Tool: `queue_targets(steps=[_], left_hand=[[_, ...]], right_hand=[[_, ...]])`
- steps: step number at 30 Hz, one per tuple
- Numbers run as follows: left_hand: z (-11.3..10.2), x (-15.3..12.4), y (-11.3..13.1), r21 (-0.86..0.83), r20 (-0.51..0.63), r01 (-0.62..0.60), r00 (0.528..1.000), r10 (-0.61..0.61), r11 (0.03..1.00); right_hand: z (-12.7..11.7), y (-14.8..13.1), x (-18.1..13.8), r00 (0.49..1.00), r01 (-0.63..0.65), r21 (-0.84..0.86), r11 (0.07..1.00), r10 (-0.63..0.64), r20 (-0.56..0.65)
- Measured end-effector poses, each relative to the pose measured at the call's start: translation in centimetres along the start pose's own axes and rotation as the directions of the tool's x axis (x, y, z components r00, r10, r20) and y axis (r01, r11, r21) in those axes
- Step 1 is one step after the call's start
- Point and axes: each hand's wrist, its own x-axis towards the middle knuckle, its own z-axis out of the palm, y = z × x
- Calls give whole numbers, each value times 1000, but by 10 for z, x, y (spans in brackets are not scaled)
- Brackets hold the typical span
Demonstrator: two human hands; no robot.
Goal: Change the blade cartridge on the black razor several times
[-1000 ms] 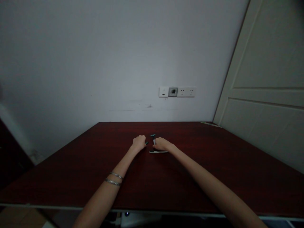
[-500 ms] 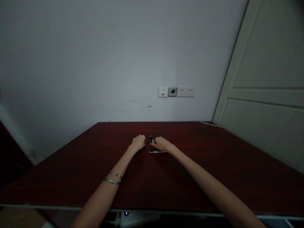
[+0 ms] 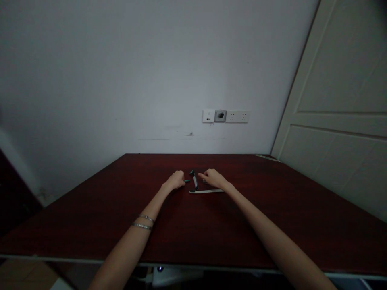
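Observation:
My left hand (image 3: 175,180) is closed in a fist on the dark red table (image 3: 193,225), and a small dark piece (image 3: 187,181) sticks out of it to the right. Just right of that lies a slim razor-like tool (image 3: 195,181) with a dark head, free of both hands. My right hand (image 3: 214,178) rests beside it with its fingers loosely bent and apart, holding nothing; its fingertips are near a small dark thing (image 3: 206,182). A flat white strip (image 3: 206,191) lies in front of the right hand.
The table runs back to a white wall with a row of sockets (image 3: 225,116). A cream panelled door (image 3: 341,112) stands along the right side. A thin pale strip (image 3: 267,157) lies at the table's far right corner.
My right hand has let go of the razor-like tool, which now lies on the table, and has shifted a little to the right. The left fist has stayed put.

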Motion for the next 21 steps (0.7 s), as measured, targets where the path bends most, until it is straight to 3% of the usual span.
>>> queue_targets(steps=[4, 8, 15, 21], left_hand=[[-2, 2, -3, 61, -93, -97, 990, 102, 993], [-5, -3, 9, 177, -192, -210, 951, 243, 962], [-6, -19, 35, 254, -170, -409, 873, 456, 877], [-4, -22, 40, 305, -153, -421, 864, 481, 854]], right_hand=[[1, 5, 3, 997, 20, 74, 997, -15, -73], [5, 11, 10, 987, 112, 290, 950, -73, -144], [6, 15, 14, 993, 119, 502, 857, -91, -79], [7, 14, 11, 985, 156, 558, 815, -172, -24]])
